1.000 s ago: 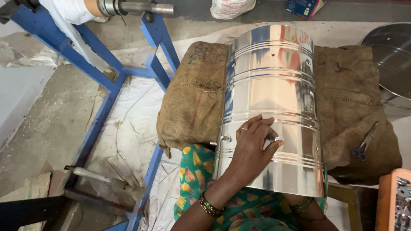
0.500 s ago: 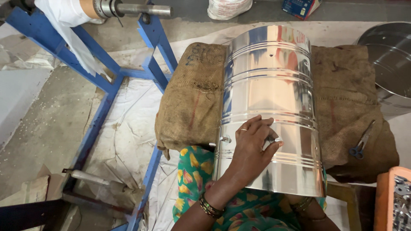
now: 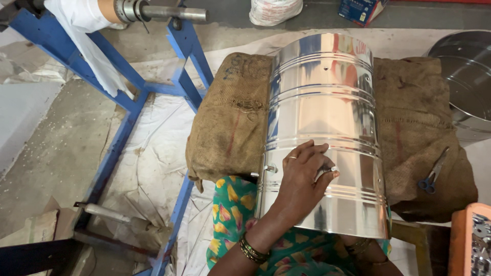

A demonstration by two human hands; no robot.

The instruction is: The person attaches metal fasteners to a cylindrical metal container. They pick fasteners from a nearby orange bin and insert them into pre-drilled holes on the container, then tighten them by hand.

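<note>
Right now L hand (image 3: 302, 176) lies palm-down on shiny steel drum (image 3: 322, 128), fingers pinching a small metal bit (image 3: 327, 168) against its side. Drum lies sideways on burlap sack (image 3: 230, 117) atop worktop. R hand hidden under drum, can't tell grip. Pliers (image 3: 432, 176) sit on sack nearby.

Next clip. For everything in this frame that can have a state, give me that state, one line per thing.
Steel drum: lying on its side across the burlap sack.
Burlap sack: spread flat under the drum.
Left hand: resting on the drum wall, fingers on a small metal fitting.
Right hand: hidden behind the drum.
Pliers: lying unused on the sack.
Steel basin: unattended, beside the sack.
</note>
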